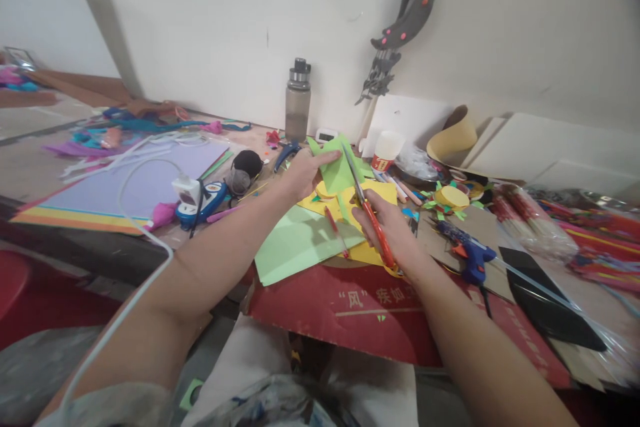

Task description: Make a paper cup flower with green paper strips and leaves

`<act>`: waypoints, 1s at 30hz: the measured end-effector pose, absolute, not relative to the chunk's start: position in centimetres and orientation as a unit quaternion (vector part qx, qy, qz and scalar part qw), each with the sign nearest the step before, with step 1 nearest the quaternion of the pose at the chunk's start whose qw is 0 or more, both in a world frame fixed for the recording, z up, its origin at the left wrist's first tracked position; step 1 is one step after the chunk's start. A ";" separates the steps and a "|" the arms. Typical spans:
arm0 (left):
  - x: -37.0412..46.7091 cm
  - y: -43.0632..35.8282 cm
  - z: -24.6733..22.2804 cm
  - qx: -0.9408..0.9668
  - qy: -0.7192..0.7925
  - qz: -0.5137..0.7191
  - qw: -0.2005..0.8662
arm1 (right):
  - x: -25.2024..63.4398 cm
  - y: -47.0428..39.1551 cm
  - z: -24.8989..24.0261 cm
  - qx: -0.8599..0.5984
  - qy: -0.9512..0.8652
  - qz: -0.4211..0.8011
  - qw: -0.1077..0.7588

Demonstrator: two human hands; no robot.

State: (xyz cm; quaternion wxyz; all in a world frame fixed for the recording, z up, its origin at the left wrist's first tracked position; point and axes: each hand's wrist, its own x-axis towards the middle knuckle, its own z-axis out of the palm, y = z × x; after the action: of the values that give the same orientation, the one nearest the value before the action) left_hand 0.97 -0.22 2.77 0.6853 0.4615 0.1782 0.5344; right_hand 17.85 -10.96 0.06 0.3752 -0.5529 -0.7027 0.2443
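My left hand [306, 172] is closed on a piece of green paper [336, 177], holding it up over the table. In my right hand [389, 223] is a pair of scissors [374, 227] with orange-red handles, its blades pointing up and away from me along the green paper. Whether the blades are apart is hard to tell. Below lie yellow paper [387, 192], a light green sheet [293, 247] and a red pen [336, 230], all close to my hands.
A red board [320, 307] covers the front edge. A glue gun [465, 250] and a black phone-like slab [545, 297] lie right. At the back stand a water bottle [298, 103] and a paper cup [387, 150]. A power strip [200, 203] with white cable sits left, beside stacked coloured sheets [125, 190].
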 end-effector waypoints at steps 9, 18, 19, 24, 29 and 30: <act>1.0 -0.2 2.7 0.468 0.170 0.526 0.689 | 17.7 -10.9 -0.3 -0.559 -0.696 0.228 0.390; 0.9 -0.3 3.1 0.447 0.202 0.531 0.691 | 17.4 -11.2 0.4 -0.572 -0.687 0.227 0.386; 0.9 -0.2 3.0 0.450 0.200 0.531 0.690 | 17.3 -11.2 0.4 -0.573 -0.688 0.223 0.386; 0.8 -0.2 2.9 0.464 0.201 0.524 0.686 | 17.5 -11.1 0.3 -0.566 -0.691 0.216 0.395; 0.8 -0.1 2.7 0.472 0.192 0.511 0.692 | 17.6 -10.9 -0.2 -0.561 -0.684 0.254 0.391; 0.8 -0.1 2.7 0.474 0.189 0.512 0.691 | 17.7 -10.9 -0.3 -0.562 -0.681 0.258 0.392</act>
State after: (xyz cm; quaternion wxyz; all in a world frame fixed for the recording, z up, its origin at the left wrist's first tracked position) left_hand 0.78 -0.08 2.65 0.6913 0.4735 0.1894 0.5119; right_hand 17.66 -10.86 -0.30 0.3919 -0.5620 -0.6812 0.2578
